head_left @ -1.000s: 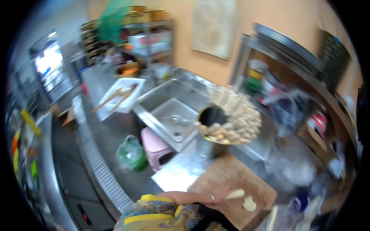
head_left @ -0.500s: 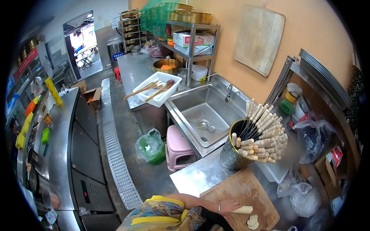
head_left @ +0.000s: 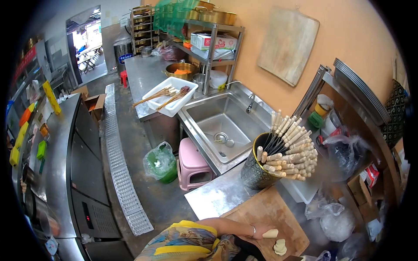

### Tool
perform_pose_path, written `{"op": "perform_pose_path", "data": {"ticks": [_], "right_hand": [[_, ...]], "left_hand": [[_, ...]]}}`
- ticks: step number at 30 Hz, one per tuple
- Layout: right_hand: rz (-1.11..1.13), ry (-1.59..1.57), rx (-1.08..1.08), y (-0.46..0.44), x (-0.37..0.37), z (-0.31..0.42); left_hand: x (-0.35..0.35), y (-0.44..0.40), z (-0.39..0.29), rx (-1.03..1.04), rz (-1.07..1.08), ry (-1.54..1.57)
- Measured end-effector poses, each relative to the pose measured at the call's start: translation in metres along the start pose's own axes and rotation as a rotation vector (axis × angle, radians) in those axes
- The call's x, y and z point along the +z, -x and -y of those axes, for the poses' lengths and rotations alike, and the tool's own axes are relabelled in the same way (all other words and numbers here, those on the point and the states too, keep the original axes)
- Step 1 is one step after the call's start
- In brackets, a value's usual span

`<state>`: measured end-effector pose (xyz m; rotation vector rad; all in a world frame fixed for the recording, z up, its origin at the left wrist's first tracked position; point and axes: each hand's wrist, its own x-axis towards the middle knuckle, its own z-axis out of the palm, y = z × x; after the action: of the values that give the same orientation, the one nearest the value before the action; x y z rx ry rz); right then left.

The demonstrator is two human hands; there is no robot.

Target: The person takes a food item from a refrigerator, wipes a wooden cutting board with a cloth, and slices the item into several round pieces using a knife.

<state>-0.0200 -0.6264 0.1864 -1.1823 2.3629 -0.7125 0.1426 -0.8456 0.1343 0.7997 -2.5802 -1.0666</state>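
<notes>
My left hand (head_left: pixel 260 230), with a bracelet at the wrist, rests over a pale, cream-coloured cylindrical piece of food (head_left: pixel 270 234) and grips it. Its exact kind is not clear. Both are on a wooden cutting board (head_left: pixel 246 212). A small overlapping pile of pale slices (head_left: pixel 280 247) lies on the board just below the piece. My right hand is out of sight. At the bottom edge, near the slices, a dark brown bit of something (head_left: pixel 293 258) shows, too cropped to name.
Behind the board stands a patterned bucket (head_left: pixel 257 174) full of wooden-handled skewers (head_left: pixel 296 148). Beyond are a steel sink (head_left: pixel 217 122) and a white tray (head_left: pixel 172 104) with thin sticks. A pink stool (head_left: pixel 193 161) and a lined green bin (head_left: pixel 162 163) stand below. Plastic bags (head_left: pixel 335 222) lie right.
The view has shifted, so the scene sits a little further left. Less of the pale cylindrical piece sticks out past my left hand. The slices remain beside it.
</notes>
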Motion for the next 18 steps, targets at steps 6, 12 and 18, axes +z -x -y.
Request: {"op": "perform_pose_path", "data": {"ticks": [6,12,18], "right_hand": [[-0.069,-0.06,0.0,0.026,-0.007,-0.042],[-0.212,-0.184,0.156,0.092,-0.026,-0.014],[-0.204,-0.429,0.521,0.093,-0.028,0.01]], "left_hand": [[0.006,0.016,0.017,-0.139,-0.117,0.544],[-0.065,0.042,-0.013,-0.317,0.108,0.652],[-0.069,0.031,-0.017,-0.019,0.072,0.508]]}}
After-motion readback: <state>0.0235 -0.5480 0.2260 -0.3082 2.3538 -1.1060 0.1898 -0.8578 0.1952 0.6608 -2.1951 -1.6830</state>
